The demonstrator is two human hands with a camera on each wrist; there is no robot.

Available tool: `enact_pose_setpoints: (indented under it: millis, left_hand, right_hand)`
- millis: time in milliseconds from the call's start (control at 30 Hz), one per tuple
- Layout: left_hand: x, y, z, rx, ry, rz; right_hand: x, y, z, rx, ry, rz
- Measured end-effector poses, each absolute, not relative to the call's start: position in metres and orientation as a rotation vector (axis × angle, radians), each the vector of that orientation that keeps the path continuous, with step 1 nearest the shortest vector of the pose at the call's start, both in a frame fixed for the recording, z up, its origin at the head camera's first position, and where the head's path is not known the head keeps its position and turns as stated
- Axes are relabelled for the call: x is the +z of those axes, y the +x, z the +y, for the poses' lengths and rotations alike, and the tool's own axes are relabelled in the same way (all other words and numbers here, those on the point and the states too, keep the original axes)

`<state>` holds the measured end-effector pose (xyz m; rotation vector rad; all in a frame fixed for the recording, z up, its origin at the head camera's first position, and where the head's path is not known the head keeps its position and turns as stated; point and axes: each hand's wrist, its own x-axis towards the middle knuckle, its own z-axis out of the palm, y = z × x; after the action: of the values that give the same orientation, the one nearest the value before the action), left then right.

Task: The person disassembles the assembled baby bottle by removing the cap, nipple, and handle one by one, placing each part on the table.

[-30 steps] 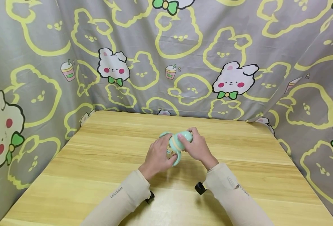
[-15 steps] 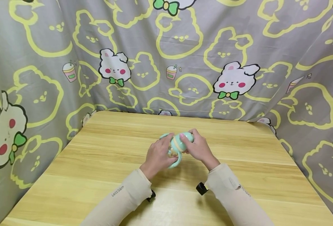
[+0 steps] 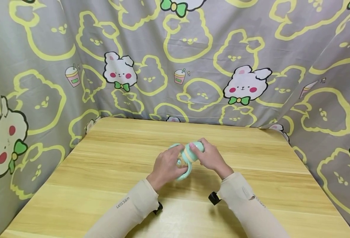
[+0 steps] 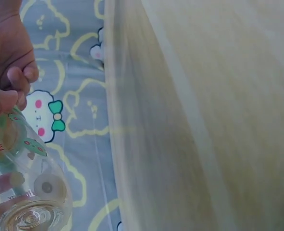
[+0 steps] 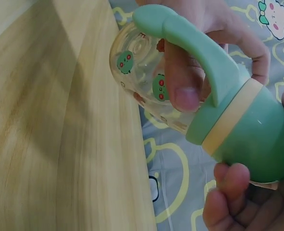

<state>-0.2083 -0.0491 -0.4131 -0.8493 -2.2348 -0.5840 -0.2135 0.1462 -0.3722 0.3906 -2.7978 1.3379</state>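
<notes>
Baby bottle (image 3: pixel 184 158) held over the table (image 3: pixel 103 165), left hand (image 3: pixel 166 167) gripping the clear body, right hand (image 3: pixel 210 158) wrapped round the green cap (image 3: pixel 196 147).

Background: table and printed cloth.
Light wood-grain table (image 3: pixel 103 172), rounded corners, grain running left-right. Grey cloth (image 3: pixel 192 49) hangs behind it and wraps both sides, printed with yellow bunny outlines, white bunnies with green bows (image 3: pixel 245 86) and small drink cups (image 3: pixel 179 76). Same cloth (image 4: pixel 79 120) shows in wrist views.
</notes>
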Motion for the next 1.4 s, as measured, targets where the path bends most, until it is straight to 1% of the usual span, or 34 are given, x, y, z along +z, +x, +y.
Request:
enact_pose_setpoints:
  millis: [167,467,800,1067,1400]
  left_hand:
    - [-0.411,-0.206,-0.049,-0.616,-0.874,-2.274]
    - [-0.408,-0.206,-0.050,-0.573,-0.904,-2.292]
    - [-0.409,-0.207,-0.053,-0.626,-0.935,-2.344]
    - [-0.405,-0.206,-0.054,-0.709,-0.934,-2.372]
    - [-0.402,-0.206,-0.059,-0.840,-0.964,-2.434]
  right_hand:
    - [-0.373,-0.213,0.148,1.334,0.400,-2.796]
    - [-0.376,-0.212,0.150,1.470,0.437,-2.752]
    - [-0.381,-0.211,0.153,1.549,0.551,-2.689]
    - [-0.382,-0.213,0.157,1.530,0.697,-2.626]
    - [-0.382,-0.213,0.162,1.610,0.993,-2.517]
